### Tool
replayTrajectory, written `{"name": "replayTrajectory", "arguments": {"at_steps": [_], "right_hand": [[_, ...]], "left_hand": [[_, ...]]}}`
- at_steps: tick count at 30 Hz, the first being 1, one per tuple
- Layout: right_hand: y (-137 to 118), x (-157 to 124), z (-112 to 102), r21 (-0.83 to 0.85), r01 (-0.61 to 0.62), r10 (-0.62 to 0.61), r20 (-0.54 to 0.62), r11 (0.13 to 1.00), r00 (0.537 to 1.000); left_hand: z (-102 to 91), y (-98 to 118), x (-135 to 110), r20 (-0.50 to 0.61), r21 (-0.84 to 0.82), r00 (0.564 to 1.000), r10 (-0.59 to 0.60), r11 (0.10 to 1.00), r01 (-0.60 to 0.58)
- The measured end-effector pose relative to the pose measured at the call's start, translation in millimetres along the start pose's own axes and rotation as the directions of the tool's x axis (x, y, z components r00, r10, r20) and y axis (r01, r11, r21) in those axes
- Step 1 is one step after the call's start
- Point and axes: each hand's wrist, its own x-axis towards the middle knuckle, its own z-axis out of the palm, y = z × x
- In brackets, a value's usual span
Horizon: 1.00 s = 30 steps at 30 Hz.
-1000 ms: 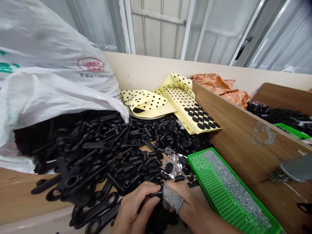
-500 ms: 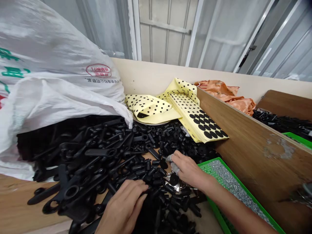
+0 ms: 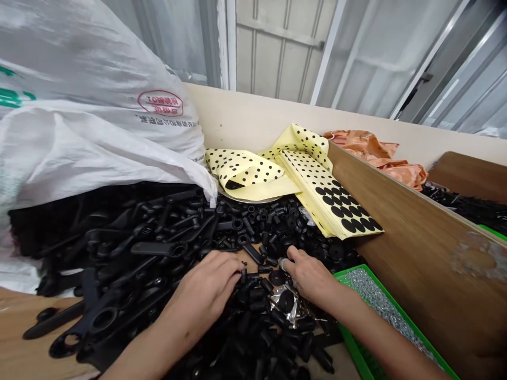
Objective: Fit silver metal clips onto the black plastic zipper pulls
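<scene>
My left hand (image 3: 216,279) reaches over a heap of black plastic parts (image 3: 253,306), its thumb and fingers pinched at a small black part (image 3: 244,273). To its right, my right hand (image 3: 311,274) is bent down into the heap with curled fingers. Something grey covers its fingertips, and what they grip is hidden. Just below that hand lie shiny metal pieces (image 3: 293,316) with a black disc (image 3: 285,301) on top. Long black crank-like arms with ring ends (image 3: 158,248) fill the left of the heap.
A white woven sack (image 3: 99,137) spills black parts at left. Yellow sheets with black round stickers (image 3: 317,184) lie at the back. A green basket of small metal pieces (image 3: 348,327) stands at right, beside a wooden divider (image 3: 412,221). Orange bags (image 3: 372,153) lie beyond it.
My left hand has moved forward and up over the heap, to a small black part. My right hand has shifted slightly within the picture, and the view has shifted a little.
</scene>
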Motion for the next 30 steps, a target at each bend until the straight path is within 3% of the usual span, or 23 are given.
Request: {"name": "replayTrajectory", "arguments": {"at_steps": [3,5,12,21,30], "right_hand": [[-1.1,-1.3,-5.6,0.023,-0.003,0.003,0.000,1.000,1.000],[-1.3,-2.5,-8.5,0.053,-0.007,0.007,0.004,0.999,1.000],[5.3,-5.4,-8.8,0.103,-0.017,0.022,-0.042,0.995,0.999],[8.8,-9.1,-9.5,0.157,-0.001,0.016,-0.091,0.988,0.996],[18.2,-10.0,-12.5,0.182,-0.022,0.053,-0.164,0.983,0.985]], "left_hand": [[6.1,-12.5,29.4,0.192,0.101,0.979,-0.064,0.994,0.045],[10.4,-22.4,42.9,0.228,0.130,0.971,-0.067,0.991,0.038],[8.7,-52.2,64.9,0.252,0.242,0.965,-0.068,0.970,0.005],[36.9,-48.8,81.9,0.360,0.353,0.930,0.080,0.911,-0.215],[30.5,-68.9,89.9,0.286,0.375,0.958,0.007,0.919,-0.119]]}}
